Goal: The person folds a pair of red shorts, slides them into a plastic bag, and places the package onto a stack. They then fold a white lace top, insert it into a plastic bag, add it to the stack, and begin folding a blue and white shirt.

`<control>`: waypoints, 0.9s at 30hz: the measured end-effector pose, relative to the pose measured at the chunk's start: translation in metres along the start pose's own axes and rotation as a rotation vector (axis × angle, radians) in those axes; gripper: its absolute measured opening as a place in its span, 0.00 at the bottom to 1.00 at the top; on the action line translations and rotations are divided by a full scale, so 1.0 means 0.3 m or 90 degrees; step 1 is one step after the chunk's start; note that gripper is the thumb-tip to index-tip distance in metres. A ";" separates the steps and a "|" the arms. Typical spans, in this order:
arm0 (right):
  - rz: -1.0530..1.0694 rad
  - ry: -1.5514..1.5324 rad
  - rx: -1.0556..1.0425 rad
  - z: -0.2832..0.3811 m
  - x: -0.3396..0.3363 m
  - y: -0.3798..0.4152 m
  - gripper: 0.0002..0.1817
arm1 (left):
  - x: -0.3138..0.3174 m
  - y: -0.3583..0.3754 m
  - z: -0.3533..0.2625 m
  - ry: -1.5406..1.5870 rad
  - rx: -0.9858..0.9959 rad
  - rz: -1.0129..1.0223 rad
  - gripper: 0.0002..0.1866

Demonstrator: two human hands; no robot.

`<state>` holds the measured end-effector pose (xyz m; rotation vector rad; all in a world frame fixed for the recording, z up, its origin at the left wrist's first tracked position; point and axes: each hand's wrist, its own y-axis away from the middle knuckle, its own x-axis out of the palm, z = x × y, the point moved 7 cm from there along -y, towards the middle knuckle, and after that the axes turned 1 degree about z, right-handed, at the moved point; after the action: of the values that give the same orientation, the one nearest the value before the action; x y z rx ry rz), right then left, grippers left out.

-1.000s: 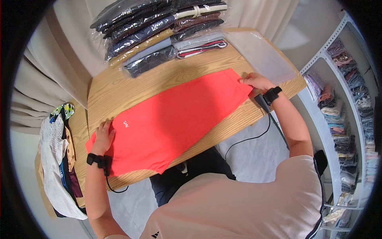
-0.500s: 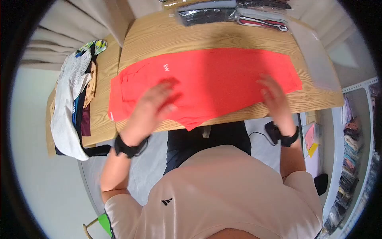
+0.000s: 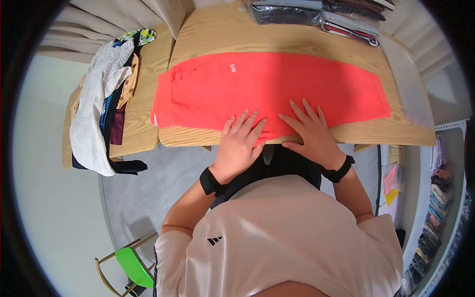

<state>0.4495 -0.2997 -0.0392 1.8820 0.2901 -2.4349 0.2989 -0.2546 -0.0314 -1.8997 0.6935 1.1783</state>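
Observation:
A pair of coral-red trousers, folded lengthwise, lies flat across the wooden table, its waistband end at the left and its hem at the right. Small white lettering shows on its upper left part. My left hand rests palm down on the near edge of the trousers, fingers spread. To its right, my right hand also lies flat on the fabric with the fingers apart. The crotch point of the trousers hangs slightly over the table's near edge, partly hidden by my left hand. Neither hand grips the cloth.
Bagged folded garments are stacked at the back of the table. A clear plastic sheet lies at the right. Loose clothes drape over the left side. A shelf of folded clothes stands right; a green chair is lower left.
Both hands have come down onto the trousers' near edge and moved closer together, the left one rightward. The view has shifted, and the trousers' near point lies less far out.

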 end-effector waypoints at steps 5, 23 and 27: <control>-0.017 0.000 0.000 0.007 -0.004 -0.001 0.35 | -0.017 0.025 0.043 0.031 0.050 0.018 0.21; -0.098 -0.162 -0.044 0.044 -0.012 -0.030 0.16 | -0.137 0.038 0.149 0.084 -0.042 -0.052 0.12; -0.071 -0.267 0.098 -0.018 -0.035 -0.033 0.16 | -0.125 0.027 0.188 0.086 -0.129 -0.029 0.10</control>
<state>0.4558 -0.2896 -0.0294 1.3789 0.1928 -2.9188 0.2498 -0.2103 -0.0152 -2.1693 0.6171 1.1355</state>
